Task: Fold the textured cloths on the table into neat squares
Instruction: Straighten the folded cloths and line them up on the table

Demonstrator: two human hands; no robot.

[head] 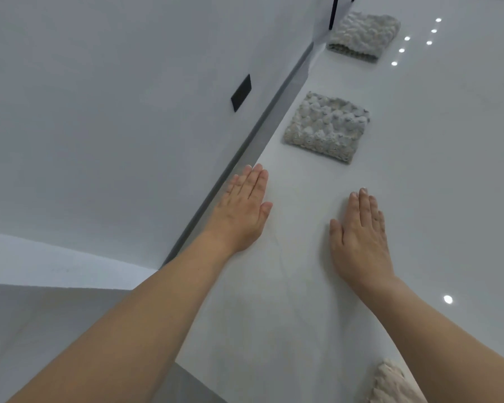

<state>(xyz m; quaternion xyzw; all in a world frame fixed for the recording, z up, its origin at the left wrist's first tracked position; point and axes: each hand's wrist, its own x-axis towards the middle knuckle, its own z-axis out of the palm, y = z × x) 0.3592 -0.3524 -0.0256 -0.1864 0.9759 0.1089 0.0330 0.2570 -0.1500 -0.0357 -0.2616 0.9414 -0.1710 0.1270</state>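
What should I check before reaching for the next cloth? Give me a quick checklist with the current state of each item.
1. Left hand free: ok, flat on the table, holding nothing.
2. Right hand free: ok, flat on the table, fingers straight.
3. Near cloth folded square: ok, lies apart from both hands.
4. Far cloth folded: ok, folded edge visible, beside a dark leg.
5. Third cloth folded: cannot tell, partly hidden by the right forearm at the frame's bottom edge.
6. Space between the hands for folding: ok, bare tabletop.
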